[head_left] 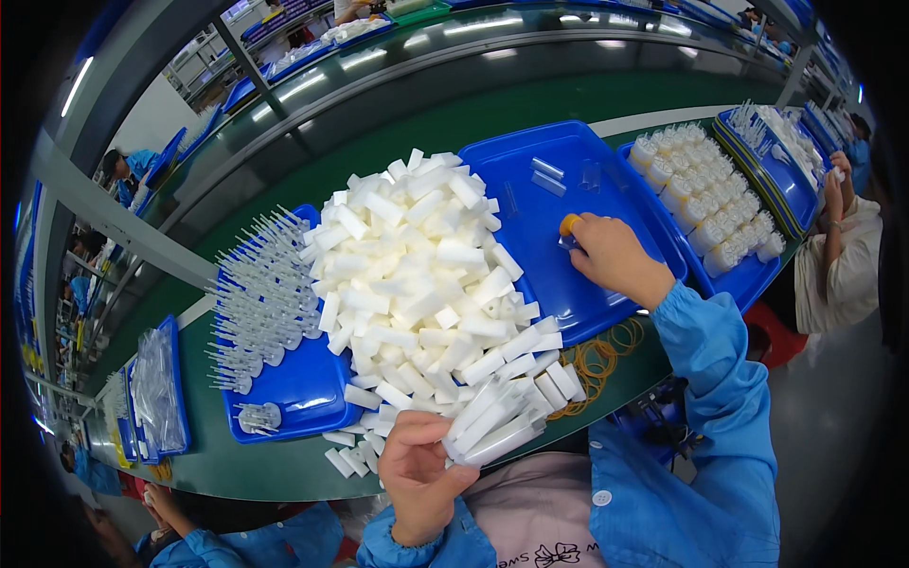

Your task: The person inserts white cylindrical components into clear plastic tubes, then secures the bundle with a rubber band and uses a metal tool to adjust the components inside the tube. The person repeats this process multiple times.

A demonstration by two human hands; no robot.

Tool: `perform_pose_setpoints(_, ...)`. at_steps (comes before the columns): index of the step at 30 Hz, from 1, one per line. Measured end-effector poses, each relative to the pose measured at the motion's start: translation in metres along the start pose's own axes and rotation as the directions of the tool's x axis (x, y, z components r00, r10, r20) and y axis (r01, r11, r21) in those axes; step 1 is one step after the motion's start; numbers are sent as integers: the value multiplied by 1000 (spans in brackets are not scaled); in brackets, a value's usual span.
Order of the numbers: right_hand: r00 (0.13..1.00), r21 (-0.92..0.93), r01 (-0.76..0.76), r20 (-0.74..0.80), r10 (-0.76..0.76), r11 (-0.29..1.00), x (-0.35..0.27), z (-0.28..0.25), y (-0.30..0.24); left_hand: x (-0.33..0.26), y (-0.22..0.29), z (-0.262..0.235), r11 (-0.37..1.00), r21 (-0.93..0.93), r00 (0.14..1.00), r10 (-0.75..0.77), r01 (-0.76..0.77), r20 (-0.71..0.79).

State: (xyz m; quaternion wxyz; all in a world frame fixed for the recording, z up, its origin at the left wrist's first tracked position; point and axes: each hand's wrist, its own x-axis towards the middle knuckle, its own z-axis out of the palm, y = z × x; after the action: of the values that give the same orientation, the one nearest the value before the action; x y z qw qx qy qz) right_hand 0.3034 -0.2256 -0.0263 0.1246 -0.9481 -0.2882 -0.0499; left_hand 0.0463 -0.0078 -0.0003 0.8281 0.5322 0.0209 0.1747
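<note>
My left hand [426, 473] is closed around a bundle of white blocks in clear plastic sleeves [497, 421], tilted in front of my body. Right beside it spreads a large heap of white foam-like blocks [407, 275]. My right hand [611, 256] is over the blue tray [530, 275], its fingers pinched on a small clear plastic piece [567, 242]. Something orange [569, 224] shows at those fingertips; whether it is a finger cover or a separate piece I cannot tell. A few short clear tubes [547, 183] lie farther back in this tray.
Left of the heap, a blue tray [312, 402] carries many upright clear, thin-stemmed parts [260, 293]. Yellow rubber bands [597, 364] lie by the heap's right edge. Another blue tray [696, 270] holds rows of wrapped bundles [705, 194]. A co-worker's arms [833, 213] are at the far right.
</note>
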Motion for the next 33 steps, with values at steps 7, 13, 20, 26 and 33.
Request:
perform_pose_setpoints(7,974,770,-4,-140,176,638,-64,-69,-59,0,0,-6,999,31,1000,9,-8,-26)
perform_pose_setpoints(13,901,949,265,-307,306,170,-118,-52,-76,-3,0,-2,995,91,999,27,-28,21)
perform_pose_setpoints(20,980,970,-67,108,168,-236,-118,-60,-96,-7,-4,-1,974,209,996,88,-89,13)
perform_pose_setpoints(26,967,997,82,-78,242,-8,-110,-52,-102,-11,-1,4,875,420,970,234,-241,68)
perform_pose_setpoints(33,979,985,48,-13,204,-164,-110,-46,-103,-9,2,9,743,576,939,291,-341,182)
